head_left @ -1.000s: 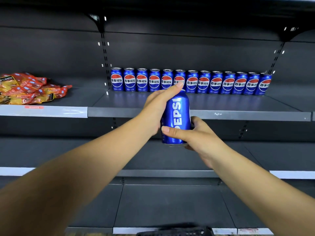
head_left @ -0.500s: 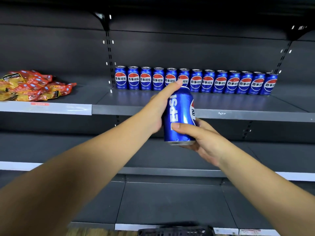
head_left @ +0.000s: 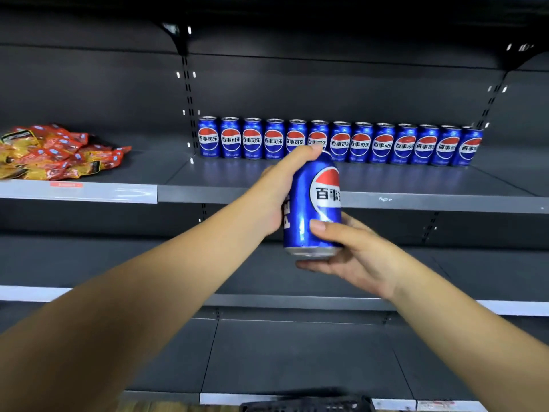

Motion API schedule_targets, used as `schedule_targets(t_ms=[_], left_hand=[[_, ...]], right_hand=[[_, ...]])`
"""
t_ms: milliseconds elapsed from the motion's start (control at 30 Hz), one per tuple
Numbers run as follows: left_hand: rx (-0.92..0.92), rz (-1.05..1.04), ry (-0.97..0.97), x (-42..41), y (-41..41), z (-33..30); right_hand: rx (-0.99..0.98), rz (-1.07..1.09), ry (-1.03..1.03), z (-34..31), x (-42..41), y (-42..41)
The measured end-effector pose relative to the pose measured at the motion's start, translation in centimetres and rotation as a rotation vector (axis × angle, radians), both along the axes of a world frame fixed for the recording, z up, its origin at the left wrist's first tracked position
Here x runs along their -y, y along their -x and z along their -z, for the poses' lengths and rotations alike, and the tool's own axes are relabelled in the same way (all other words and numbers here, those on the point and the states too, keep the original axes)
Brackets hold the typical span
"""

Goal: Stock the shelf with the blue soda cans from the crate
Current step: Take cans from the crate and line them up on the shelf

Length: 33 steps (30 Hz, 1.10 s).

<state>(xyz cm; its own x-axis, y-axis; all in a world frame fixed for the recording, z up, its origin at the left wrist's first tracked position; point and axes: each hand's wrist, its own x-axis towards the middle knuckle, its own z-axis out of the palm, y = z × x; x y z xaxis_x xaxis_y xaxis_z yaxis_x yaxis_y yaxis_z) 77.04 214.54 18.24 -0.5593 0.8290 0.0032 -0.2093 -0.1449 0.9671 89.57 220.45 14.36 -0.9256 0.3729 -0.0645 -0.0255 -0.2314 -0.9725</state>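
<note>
Two hands on one can (head_left: pixel 307 203).
Left hand (head_left: pixel 279 188) grips its side, right hand (head_left: pixel 353 251) pinches its base; a row of cans (head_left: pixel 338 142) stands beyond on the shelf (head_left: pixel 416 200).

Both arms are stretched forward; the left hand (head_left: pixel 279 188) is curled near the right hand (head_left: pixel 353 251), thumb raised.

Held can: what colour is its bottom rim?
Bare silver metal below the blue held can, clearest in the head view.
</note>
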Motion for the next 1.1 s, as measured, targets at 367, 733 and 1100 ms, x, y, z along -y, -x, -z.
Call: schedule_targets(t_ms=[367,733,1100], left_hand=[[0.012,-0.065,-0.064,-0.1,-0.2,0.2],[0.079,-0.064,-0.151,1.7,2.6,0.9],[-0.011,-0.360,-0.015,2.3,14.4,2.0]], right_hand=[[0.018,0.147,-0.293,0.2,0.8,0.3],[0.040,0.095,-0.346,0.4,0.4,3.4],[-0.031,0.211,-0.406,-1.2,-1.3,14.3]])
